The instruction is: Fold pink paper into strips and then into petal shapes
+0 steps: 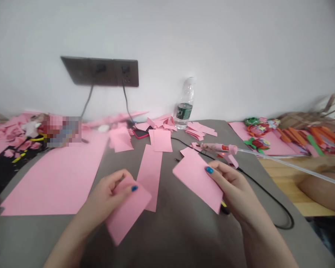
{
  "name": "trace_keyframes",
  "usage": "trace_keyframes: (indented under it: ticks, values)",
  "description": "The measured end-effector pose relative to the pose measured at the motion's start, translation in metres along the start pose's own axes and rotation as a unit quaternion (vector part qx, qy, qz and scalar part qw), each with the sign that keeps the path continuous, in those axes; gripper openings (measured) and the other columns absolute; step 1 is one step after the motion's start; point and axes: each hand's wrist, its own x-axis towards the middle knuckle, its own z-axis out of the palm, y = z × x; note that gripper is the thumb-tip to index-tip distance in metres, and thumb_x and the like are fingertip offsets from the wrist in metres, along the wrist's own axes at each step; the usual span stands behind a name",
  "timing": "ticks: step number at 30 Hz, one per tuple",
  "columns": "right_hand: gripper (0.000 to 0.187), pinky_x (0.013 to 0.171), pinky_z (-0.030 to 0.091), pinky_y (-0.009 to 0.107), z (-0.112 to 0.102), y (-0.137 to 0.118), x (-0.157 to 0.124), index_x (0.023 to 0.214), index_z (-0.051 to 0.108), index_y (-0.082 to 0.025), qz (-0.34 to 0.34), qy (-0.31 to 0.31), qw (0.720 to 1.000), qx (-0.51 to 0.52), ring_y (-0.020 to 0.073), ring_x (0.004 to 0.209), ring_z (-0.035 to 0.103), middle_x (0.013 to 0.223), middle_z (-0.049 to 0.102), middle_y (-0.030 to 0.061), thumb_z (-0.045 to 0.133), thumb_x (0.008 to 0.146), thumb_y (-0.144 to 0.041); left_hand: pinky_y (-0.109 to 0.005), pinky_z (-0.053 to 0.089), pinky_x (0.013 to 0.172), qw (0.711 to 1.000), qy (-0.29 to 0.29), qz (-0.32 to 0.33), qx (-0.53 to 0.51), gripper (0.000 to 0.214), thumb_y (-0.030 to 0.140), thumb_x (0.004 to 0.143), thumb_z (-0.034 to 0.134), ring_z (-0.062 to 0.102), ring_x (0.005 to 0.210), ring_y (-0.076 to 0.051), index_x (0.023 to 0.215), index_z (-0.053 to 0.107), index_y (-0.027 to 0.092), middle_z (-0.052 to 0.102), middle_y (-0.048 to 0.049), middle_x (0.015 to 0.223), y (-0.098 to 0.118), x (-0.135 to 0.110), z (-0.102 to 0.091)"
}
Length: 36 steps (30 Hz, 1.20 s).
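Left hand (108, 191) pinching the left pink card (128, 216) and right hand (233, 186) the right pink card (198, 182) over the near worktop (167, 238), a rightward swing could snag the black cord (270, 196) and perhaps drag the glue gun (215, 148).

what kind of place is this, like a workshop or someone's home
Probably a small craft workspace, though whether it's in a home or a workshop I can't tell. What shows it: a pink glue gun, a large pink sheet and a red craft flower.
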Motion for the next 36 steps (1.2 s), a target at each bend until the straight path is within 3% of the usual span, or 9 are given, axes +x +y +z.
trace_keyframes:
  ticks: [3,6,11,14,19,24,29,33,36]
  values:
    - [0.036,0.048,0.024,0.020,0.016,0.004,0.001,0.089,0.060,-0.021,0.004,-0.040,0.999,0.027,0.0090,0.050,0.033,0.057,0.042,-0.0073,0.073,0.083,-0.054,-0.022,0.038,0.054,0.991,0.069,-0.025,-0.107,0.025,0.046,0.096,0.052,0.052,0.063,-0.017,0.106,0.059,0.024,0.056,0.0031,0.073,-0.007,0.005,0.019]
    - [0.039,0.047,0.029,0.022,0.046,0.006,-0.003,0.093,0.062,-0.020,0.002,-0.111,0.994,0.011,0.0109,0.049,0.038,0.056,0.044,-0.0062,0.067,0.086,-0.058,-0.027,0.049,0.065,0.978,0.092,-0.023,-0.188,0.048,0.044,0.096,0.053,0.063,0.080,-0.022,0.141,0.047,0.029,0.067,-0.0031,0.092,-0.010,0.008,0.042]
    - [0.041,0.053,0.042,0.026,0.073,0.013,-0.011,0.118,0.065,-0.019,-0.042,-0.105,0.993,-0.040,0.0178,0.059,0.056,0.064,0.062,0.0005,0.062,0.092,-0.050,-0.026,0.050,0.056,0.930,0.066,-0.037,-0.361,0.038,0.048,0.094,0.052,0.062,0.071,-0.021,0.120,0.066,0.025,0.069,-0.0052,0.092,-0.008,0.006,0.060]
    - [0.036,0.056,0.045,0.027,0.073,0.015,-0.012,0.122,0.066,-0.019,-0.069,-0.097,0.991,-0.061,0.0190,0.063,0.060,0.067,0.067,0.0020,0.059,0.094,-0.041,-0.028,0.051,0.053,0.900,0.076,-0.023,-0.428,0.055,0.066,0.090,0.049,0.062,0.068,-0.021,0.118,0.064,0.021,0.069,-0.0072,0.090,-0.006,0.003,0.061]
    - [0.032,0.062,0.051,0.028,0.074,0.016,-0.014,0.122,0.070,-0.020,-0.128,-0.079,0.983,-0.101,0.0207,0.074,0.069,0.079,0.075,0.0050,0.057,0.094,-0.028,-0.028,0.057,0.072,0.931,0.136,0.001,-0.338,0.062,0.050,0.086,0.071,0.068,0.089,-0.022,0.139,0.050,0.026,0.065,-0.0098,0.126,-0.001,-0.006,0.064]
    - [0.033,0.071,0.056,0.027,0.072,0.016,-0.018,0.121,0.074,-0.029,-0.203,-0.062,0.969,-0.128,0.0171,0.075,0.071,0.112,0.079,0.0054,0.064,0.091,-0.018,-0.025,0.059,0.069,0.944,0.190,0.005,-0.271,0.062,0.042,0.092,0.064,0.069,0.085,-0.017,0.149,0.041,0.033,0.054,-0.0079,0.143,0.002,-0.011,0.062]
    - [0.032,0.064,0.052,0.024,0.069,0.013,-0.019,0.115,0.075,-0.031,-0.288,-0.091,0.949,-0.088,0.0159,0.071,0.068,0.087,0.078,0.0025,0.060,0.094,-0.011,-0.023,0.056,0.063,0.946,0.209,0.022,-0.246,0.059,0.044,0.094,0.062,0.062,0.069,-0.012,0.149,0.042,0.036,0.058,-0.0045,0.138,-0.005,-0.011,0.056]
    - [0.004,0.054,0.039,0.026,0.071,0.014,-0.021,0.093,0.071,-0.024,-0.316,-0.097,0.942,-0.061,0.0135,0.057,0.050,0.066,0.057,-0.0022,0.068,0.093,-0.027,-0.027,0.056,0.074,0.954,0.223,0.024,-0.197,0.056,0.045,0.095,0.059,0.062,0.068,-0.011,0.148,0.043,0.035,0.053,-0.0047,0.145,-0.012,-0.009,0.055]
    - [0.025,0.052,0.029,0.026,0.072,0.016,-0.023,0.074,0.057,-0.022,-0.331,-0.091,0.938,-0.042,0.0126,0.055,0.039,0.061,0.040,-0.0053,0.064,0.096,-0.033,-0.030,0.055,0.085,0.960,0.233,0.019,-0.156,0.056,0.046,0.095,0.060,0.066,0.086,-0.016,0.148,0.045,0.034,0.052,-0.0055,0.148,-0.015,-0.008,0.056]
